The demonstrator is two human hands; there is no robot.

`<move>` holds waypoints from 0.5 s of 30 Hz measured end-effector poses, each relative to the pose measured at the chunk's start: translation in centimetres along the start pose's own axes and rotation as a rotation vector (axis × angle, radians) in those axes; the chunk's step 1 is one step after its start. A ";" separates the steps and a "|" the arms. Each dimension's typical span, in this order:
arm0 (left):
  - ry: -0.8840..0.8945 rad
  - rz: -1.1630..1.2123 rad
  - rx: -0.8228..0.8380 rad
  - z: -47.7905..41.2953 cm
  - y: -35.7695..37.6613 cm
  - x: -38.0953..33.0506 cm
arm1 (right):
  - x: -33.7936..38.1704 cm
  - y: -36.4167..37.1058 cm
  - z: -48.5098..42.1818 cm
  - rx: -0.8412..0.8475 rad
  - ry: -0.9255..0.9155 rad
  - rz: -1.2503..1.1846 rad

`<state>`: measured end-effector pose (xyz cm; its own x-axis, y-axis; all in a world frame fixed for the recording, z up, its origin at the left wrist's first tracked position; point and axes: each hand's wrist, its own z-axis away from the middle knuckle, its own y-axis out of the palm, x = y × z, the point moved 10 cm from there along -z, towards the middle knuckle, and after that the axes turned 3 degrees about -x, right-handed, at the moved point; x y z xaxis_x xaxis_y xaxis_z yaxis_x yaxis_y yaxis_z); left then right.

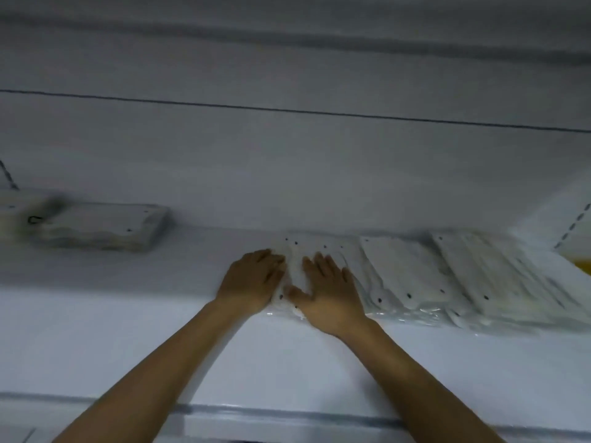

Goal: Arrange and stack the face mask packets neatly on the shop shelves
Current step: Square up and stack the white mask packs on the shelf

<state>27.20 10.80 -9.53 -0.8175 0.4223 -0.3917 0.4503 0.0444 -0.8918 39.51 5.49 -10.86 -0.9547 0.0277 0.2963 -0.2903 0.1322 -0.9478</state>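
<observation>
- The left hand (pixel 252 281) lies against the left edge of a stack of face mask packets (pixel 307 251) on the white shelf (pixel 192 270); its fingers reach forward, nearly straight, so its grip is released and presses rather than grasps.
- The right hand (pixel 329 290) lies flat on top of the same stack, fingers spread and pointing far, thumb out to the left toward the other hand; its grip is released too, palm pressing down.
- That stack sits at the middle of the shelf, its near edge close to the shelf's front lip, its clear wrapping showing small dark dots.
- Just to its right lies a second stack of packets (pixel 406 273), touching or slightly overlapping the first; I cannot tell which.
- Farther right a third stack (pixel 499 276) leans over the second, tilted, its near end blurred.
- Well apart, at the far left of the shelf, a separate pile of packets (pixel 102 225) lies on its own, its left end smeared by blur.
- Both forearms come up from the near edge of the view, bare.
- A yellow patch (pixel 583 266) shows at the right edge; what it is cannot be made out.
</observation>
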 end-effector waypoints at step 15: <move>0.007 0.159 -0.048 -0.4 -0.3 1.1 | -4.7 -5.0 1.5 -0.413 0.206 -0.803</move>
<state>26.31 11.60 -9.62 -0.7320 0.4338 -0.5254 0.5908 0.0199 -0.8066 45.33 3.21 -7.71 -0.4351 -0.0546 0.8987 -0.7756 0.5296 -0.3434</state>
